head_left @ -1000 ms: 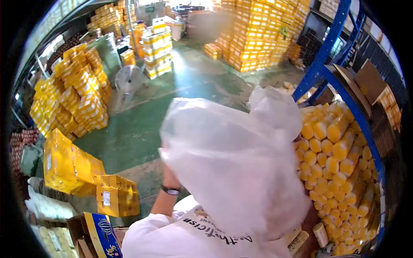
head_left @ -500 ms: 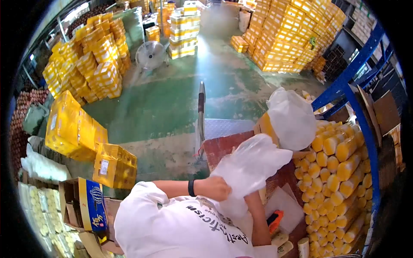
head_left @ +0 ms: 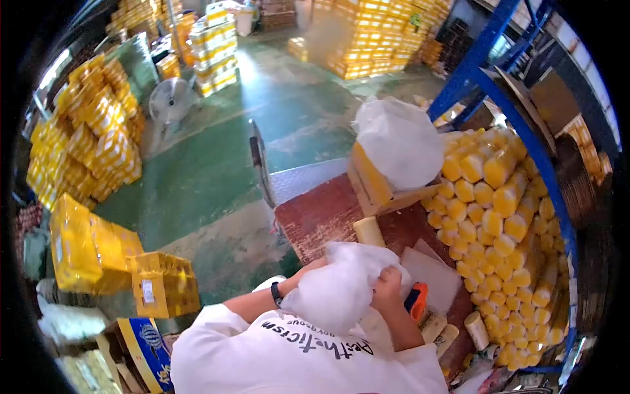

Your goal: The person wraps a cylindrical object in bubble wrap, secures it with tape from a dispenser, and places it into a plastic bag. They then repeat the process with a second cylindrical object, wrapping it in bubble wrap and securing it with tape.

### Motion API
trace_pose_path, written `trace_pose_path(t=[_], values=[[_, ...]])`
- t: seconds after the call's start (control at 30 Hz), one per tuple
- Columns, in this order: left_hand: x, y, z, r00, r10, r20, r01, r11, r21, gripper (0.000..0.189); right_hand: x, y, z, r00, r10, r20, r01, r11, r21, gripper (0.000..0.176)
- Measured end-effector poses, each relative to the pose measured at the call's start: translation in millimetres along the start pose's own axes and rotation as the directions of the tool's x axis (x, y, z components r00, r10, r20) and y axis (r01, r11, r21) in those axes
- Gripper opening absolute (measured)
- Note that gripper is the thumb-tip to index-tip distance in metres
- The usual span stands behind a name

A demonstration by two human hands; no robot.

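Observation:
A translucent white plastic bag [head_left: 338, 282], puffed out, is held close against my chest between both hands. My left hand [head_left: 311, 268], below a black wristband, grips its left side; the bag covers most of those fingers. On the other side, the bent fingers of my right hand [head_left: 388, 285] close on the bag's edge. Beyond the bag, a pale yellow roll [head_left: 369, 232] lies on the dark red tabletop [head_left: 315, 220]. Right of my right hand are an orange-and-black tool [head_left: 416, 301] and flat white sheets [head_left: 436, 279].
A cardboard box [head_left: 371, 180] with a white plastic liner [head_left: 400, 141] stands at the table's far end. Yellow-ended rolls [head_left: 502, 226] are stacked at right beside a blue metal frame [head_left: 554, 177]. Taped yellow cartons [head_left: 164, 285] stand on the floor at left, with a fan [head_left: 170, 102] farther back.
The bag has been drawn in toward my chest and opened out wider. My right hand has come up into view on its edge. The view has swung right, revealing the pale roll.

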State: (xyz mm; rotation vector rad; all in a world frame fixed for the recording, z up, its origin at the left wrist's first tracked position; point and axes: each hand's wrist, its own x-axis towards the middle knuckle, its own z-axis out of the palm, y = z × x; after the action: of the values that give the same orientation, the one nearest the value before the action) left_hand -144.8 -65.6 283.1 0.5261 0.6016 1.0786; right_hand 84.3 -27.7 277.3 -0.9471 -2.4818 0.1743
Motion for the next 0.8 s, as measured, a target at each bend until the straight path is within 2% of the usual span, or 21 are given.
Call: trace_pose_path(t=[0.07, 0.13, 0.17, 0.2, 0.23, 0.27, 0.3, 0.33, 0.37, 0.4, 0.5, 0.57, 0.6, 0.67, 0.7, 0.77, 0.8], values=[[11, -5, -10, 0.995, -0.061, 0.081, 0.077, 0.974, -0.211, 0.028, -3, 4, 4, 0.964, 0.059, -0.259, -0.051, 0.998, 0.036, 0.032], [26, -8, -18, 0.981, -0.100, 0.164, 0.161, 0.898, -0.410, 0.027, -7, 3, 14, 0.862, 0.368, -0.347, -0.251, 0.907, 0.337, 0.032], [33, -8, -15, 0.981, -0.058, 0.186, 0.095, 0.976, -0.194, 0.028, -8, 3, 22, 0.771, 0.568, -0.288, -0.342, 0.750, 0.566, 0.033], [39, -6, -11, 0.976, -0.019, 0.215, 0.014, 1.000, 0.027, 0.028, -8, 4, 30, 0.662, 0.727, -0.183, -0.367, 0.527, 0.766, 0.033], [46, -2, -6, 0.968, 0.016, 0.251, -0.080, 0.966, 0.245, 0.029, -7, 7, 34, 0.567, 0.822, -0.056, -0.328, 0.288, 0.900, 0.034], [53, 5, 0, 0.955, 0.046, 0.293, -0.179, 0.877, 0.445, 0.030, -6, 9, 38, 0.496, 0.865, 0.079, -0.256, 0.059, 0.965, 0.034], [62, 12, 7, 0.937, 0.071, 0.341, -0.279, 0.738, 0.615, 0.030, -6, 12, 37, 0.468, 0.869, 0.163, -0.194, -0.078, 0.978, 0.034], [71, 20, 14, 0.917, 0.087, 0.389, -0.369, 0.554, 0.746, 0.031, -4, 14, 34, 0.451, 0.869, 0.205, -0.148, -0.153, 0.977, 0.035], [79, 27, 23, 0.906, 0.075, 0.416, -0.397, 0.491, 0.775, 0.031, -1, 17, 27, 0.445, 0.867, 0.224, -0.112, -0.195, 0.974, 0.035], [87, 34, 31, 0.895, 0.064, 0.442, -0.425, 0.426, 0.799, 0.032, 5, 20, 17, 0.439, 0.871, 0.219, -0.087, -0.201, 0.976, 0.036], [112, 55, 77, 0.887, -0.019, 0.462, -0.334, 0.665, 0.668, 0.032, 31, 39, -31, 0.438, 0.889, 0.137, -0.046, -0.130, 0.990, 0.037], [127, 111, 96, 0.740, 0.006, 0.672, -0.599, 0.461, 0.655, 0.035, 55, 53, -71, 0.453, 0.890, 0.043, -0.028, -0.034, 0.999, 0.038], [148, 130, 88, 0.587, 0.147, 0.796, -0.795, 0.292, 0.532, 0.036, 68, 63, -92, 0.460, 0.888, -0.006, -0.019, 0.017, 1.000, 0.038], [181, 170, 74, 0.483, 0.340, 0.807, -0.859, 0.007, 0.512, 0.037, 93, 87, -127, 0.501, 0.861, -0.094, -0.054, 0.139, 0.989, 0.039], [196, 192, 73, 0.558, 0.435, 0.707, -0.765, -0.059, 0.641, 0.038, 108, 100, -141, 0.522, 0.843, -0.129, -0.075, 0.197, 0.978, 0.040], [258, 212, 63, 0.409, 0.629, 0.661, -0.581, -0.379, 0.720, 0.039, 136, 134, -156, 0.578, 0.801, -0.157, -0.162, 0.302, 0.940, 0.041], [288, 207, 47, 0.540, 0.510, 0.670, -0.480, -0.467, 0.743, 0.036, 151, 157, -156, 0.607, 0.780, -0.150, -0.225, 0.350, 0.909, 0.041]])
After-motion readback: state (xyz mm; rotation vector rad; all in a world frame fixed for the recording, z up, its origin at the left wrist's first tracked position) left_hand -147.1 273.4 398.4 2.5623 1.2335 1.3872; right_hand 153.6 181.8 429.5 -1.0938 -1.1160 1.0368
